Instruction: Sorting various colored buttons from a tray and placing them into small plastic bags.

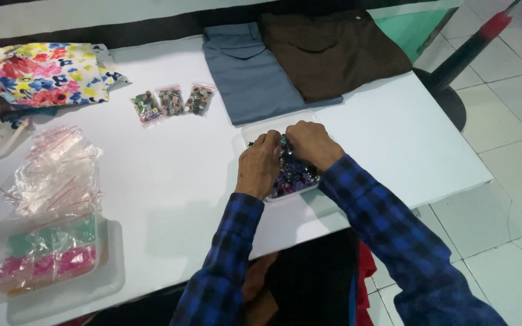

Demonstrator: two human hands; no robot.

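Near the surface's front edge, right of middle: a clear shallow tray (250, 134) heaped with small dark buttons (295, 176). Left hand (260, 164) and right hand (312, 143) both curled over the heap, fingertips pinched together around a tiny green-tipped piece (284, 142). Probably light, hard, smooth, easily slipping; best pinched by the rim.
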